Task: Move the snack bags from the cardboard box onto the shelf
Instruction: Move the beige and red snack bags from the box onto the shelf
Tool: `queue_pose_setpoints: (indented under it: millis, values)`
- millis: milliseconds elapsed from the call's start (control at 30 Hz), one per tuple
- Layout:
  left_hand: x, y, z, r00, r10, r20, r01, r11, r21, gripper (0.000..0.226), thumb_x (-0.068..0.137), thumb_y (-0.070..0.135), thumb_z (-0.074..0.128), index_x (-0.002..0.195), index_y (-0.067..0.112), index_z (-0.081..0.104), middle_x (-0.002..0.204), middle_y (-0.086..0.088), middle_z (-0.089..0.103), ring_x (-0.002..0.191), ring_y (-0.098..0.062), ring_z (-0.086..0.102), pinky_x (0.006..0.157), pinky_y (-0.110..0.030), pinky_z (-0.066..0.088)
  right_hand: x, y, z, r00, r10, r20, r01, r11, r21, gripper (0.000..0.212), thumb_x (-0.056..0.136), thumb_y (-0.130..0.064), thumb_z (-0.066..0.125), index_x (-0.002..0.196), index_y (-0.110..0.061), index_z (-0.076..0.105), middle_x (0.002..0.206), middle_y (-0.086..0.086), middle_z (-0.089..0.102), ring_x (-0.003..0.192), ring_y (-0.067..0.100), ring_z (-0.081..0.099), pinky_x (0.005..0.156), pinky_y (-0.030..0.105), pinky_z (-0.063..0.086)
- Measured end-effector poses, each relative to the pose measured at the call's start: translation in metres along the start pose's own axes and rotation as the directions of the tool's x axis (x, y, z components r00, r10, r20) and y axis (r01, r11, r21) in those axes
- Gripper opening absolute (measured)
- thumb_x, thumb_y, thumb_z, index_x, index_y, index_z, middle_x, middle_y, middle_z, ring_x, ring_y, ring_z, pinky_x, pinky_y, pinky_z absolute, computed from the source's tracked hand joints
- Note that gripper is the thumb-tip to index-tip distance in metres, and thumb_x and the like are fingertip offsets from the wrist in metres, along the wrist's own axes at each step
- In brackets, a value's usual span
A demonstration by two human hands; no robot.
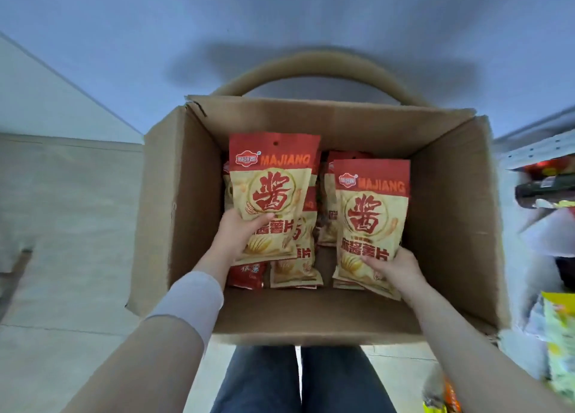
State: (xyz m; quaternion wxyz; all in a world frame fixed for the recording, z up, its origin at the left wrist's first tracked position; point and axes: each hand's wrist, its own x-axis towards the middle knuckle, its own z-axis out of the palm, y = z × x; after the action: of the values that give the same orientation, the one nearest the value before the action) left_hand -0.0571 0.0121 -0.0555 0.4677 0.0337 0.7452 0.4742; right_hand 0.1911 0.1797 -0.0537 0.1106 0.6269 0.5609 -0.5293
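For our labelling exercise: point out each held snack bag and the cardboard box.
left-hand bag (272,194): head view, big red character.
right-hand bag (367,215): head view, big red character.
cardboard box (180,201): head view, left inner wall.

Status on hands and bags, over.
Left hand grips a snack bag. Right hand grips a second bag. Both over cardboard box, more bags beneath. Nothing blocking.

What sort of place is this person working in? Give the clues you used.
Probably a small shop or its stockroom. A cardboard box holds many identical snack bags, and a metal shelf at the right edge carries other packaged goods.
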Motion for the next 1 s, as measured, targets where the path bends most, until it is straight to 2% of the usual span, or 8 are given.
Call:
queue_pose_setpoints:
  millis: [167,300,400,500,633,767,900,1000]
  values:
    - [-0.057,0.066,0.019,0.953,0.293,0.079,-0.293,0.956,-0.003,0.033,0.075,0.021,0.076,0.105,0.027,0.062,0.089,0.022,0.065,0.082,0.01,0.063,0.069,-0.012,0.052,-0.092,0.0,-0.041,0.982,-0.097,-0.162,0.156,0.899,0.408,0.029,0.067,-0.016,0.082,0.088,-0.023,0.062,0.08,-0.012,0.07,0.064,-0.002,0.067,0.048,0.011,0.049]
    - [-0.108,0.104,0.052,0.879,0.436,0.193,-0.444,0.896,-0.002,0.048,0.073,0.026,0.077,0.118,0.017,0.061,0.101,0.012,0.065,0.097,-0.008,0.062,0.085,-0.027,0.049,-0.17,0.028,-0.057,0.918,-0.141,-0.371,0.335,0.776,0.535,0.029,0.075,-0.002,0.074,0.087,-0.025,0.059,0.061,-0.02,0.069,0.051,-0.005,0.062,0.042,0.012,0.044]
    - [-0.149,0.125,0.088,0.798,0.522,0.301,-0.546,0.838,-0.002,0.05,0.073,0.027,0.077,0.119,0.02,0.06,0.1,0.017,0.062,0.095,-0.004,0.059,0.082,-0.021,0.045,-0.225,0.061,-0.07,0.864,-0.136,-0.486,0.432,0.696,0.574,0.021,0.077,-0.01,0.073,0.087,-0.019,0.057,0.054,-0.02,0.063,0.046,-0.007,0.056,0.042,0.009,0.04]
    - [-0.197,0.133,0.13,0.718,0.565,0.406,-0.615,0.789,-0.012,0.035,0.072,0.028,0.078,0.102,0.035,0.062,0.087,0.029,0.062,0.084,0.004,0.061,0.073,-0.023,0.051,-0.276,0.101,-0.083,0.838,-0.064,-0.542,0.487,0.535,0.69,0.018,0.079,-0.018,0.07,0.091,-0.018,0.057,0.065,-0.018,0.069,0.056,-0.004,0.064,0.045,0.011,0.046]
    - [-0.274,0.129,0.189,0.556,0.614,0.56,-0.685,0.72,-0.11,0.033,0.069,0.029,0.079,0.092,0.042,0.06,0.078,0.036,0.064,0.078,0.019,0.06,0.063,-0.003,0.047,-0.346,0.163,-0.101,0.829,0.038,-0.557,0.523,0.298,0.798,0.059,0.065,-0.031,0.076,0.117,-0.013,0.055,0.1,0.003,0.073,0.089,0.018,0.071,0.062,0.026,0.056]
    - [-0.362,0.107,0.259,0.406,0.611,0.679,-0.726,0.667,-0.166,0.042,0.057,0.051,0.075,0.095,0.04,0.062,0.085,0.028,0.068,0.083,0.011,0.064,0.068,-0.015,0.05,-0.416,0.235,-0.123,0.734,0.045,-0.678,0.644,0.272,0.715,0.09,0.034,-0.045,0.092,0.11,-0.008,0.06,0.103,0.01,0.072,0.094,0.024,0.069,0.071,0.03,0.057]
    - [-0.466,0.067,0.338,0.239,0.591,0.77,-0.748,0.618,-0.242,0.056,0.062,0.051,0.072,0.112,0.03,0.061,0.097,0.021,0.066,0.091,0.004,0.063,0.073,-0.018,0.051,-0.485,0.334,-0.152,0.654,0.173,-0.737,0.676,0.304,0.671,0.054,0.053,-0.022,0.082,0.102,-0.01,0.062,0.103,0.013,0.072,0.091,0.025,0.07,0.074,0.033,0.057]
    - [-0.548,0.033,0.396,0.123,0.549,0.827,-0.744,0.603,-0.289,0.045,0.065,0.047,0.071,0.107,0.034,0.06,0.092,0.026,0.065,0.084,0.013,0.062,0.066,-0.006,0.049,-0.534,0.414,-0.17,0.559,0.303,-0.772,0.669,0.384,0.636,0.052,0.053,-0.024,0.081,0.099,-0.01,0.064,0.094,0.008,0.073,0.087,0.025,0.07,0.078,0.039,0.056]
